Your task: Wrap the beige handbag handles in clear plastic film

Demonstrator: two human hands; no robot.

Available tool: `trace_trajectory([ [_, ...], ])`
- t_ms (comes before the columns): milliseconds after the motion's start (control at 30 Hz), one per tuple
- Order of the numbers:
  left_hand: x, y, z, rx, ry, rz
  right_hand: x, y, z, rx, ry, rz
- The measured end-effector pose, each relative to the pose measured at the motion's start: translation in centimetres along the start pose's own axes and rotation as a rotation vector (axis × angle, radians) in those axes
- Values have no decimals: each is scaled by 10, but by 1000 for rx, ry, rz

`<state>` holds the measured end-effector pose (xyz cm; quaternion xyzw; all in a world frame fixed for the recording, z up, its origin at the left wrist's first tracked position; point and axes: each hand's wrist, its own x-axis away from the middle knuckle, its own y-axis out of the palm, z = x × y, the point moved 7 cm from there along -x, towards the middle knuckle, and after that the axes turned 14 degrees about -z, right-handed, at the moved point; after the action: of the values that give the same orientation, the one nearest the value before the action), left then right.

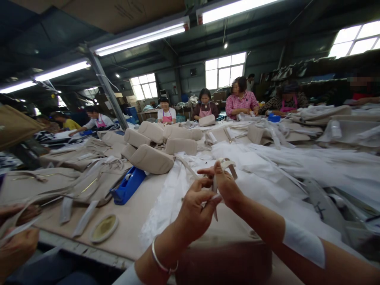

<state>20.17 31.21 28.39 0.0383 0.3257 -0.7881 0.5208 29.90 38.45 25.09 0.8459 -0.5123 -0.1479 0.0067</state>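
My left hand (pixel 196 208), with a silver bangle on its wrist, is closed in a pinch on the lower end of a beige fabric strap (pixel 228 165). My right hand (pixel 226 186) crosses over it from the right and pinches the same strap higher up, where the strap loops above the fingers. Both hands hover over a long work table (pixel 130 225), just in front of a heap of white plastic bags (pixel 267 174).
A blue tape dispenser (pixel 128 185) lies left of my hands, a round shallow dish (pixel 104 228) near the front edge. Beige padded cushions (pixel 151 158) pile mid-table. Another person's hands (pixel 14 241) hold straps at far left. Several seated workers line the far side.
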Motion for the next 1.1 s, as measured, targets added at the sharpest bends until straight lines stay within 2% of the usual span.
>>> trace_trajectory([
  [167,5,2,-27,249,-270,-163,4,-6,-10,221,-57,2],
  [300,10,-18,-36,217,-273,-67,6,4,-1,191,7,-237],
  [367,11,-22,-38,214,-275,-58,7,6,3,172,35,-268],
  [500,14,-34,-38,138,-252,-22,6,-10,1,189,43,-99],
  [567,19,-45,-47,149,-306,36,6,-22,-6,174,-1,-27],
  [667,30,-64,-70,235,-432,191,6,-37,-16,6,-55,59],
  [767,37,-74,-82,253,-422,301,7,-43,-22,-174,-75,128],
  [933,38,-71,-79,224,-320,295,12,-40,-34,-257,-128,160],
  [1100,37,-69,-74,141,-317,232,17,-38,-35,-174,-142,151],
])
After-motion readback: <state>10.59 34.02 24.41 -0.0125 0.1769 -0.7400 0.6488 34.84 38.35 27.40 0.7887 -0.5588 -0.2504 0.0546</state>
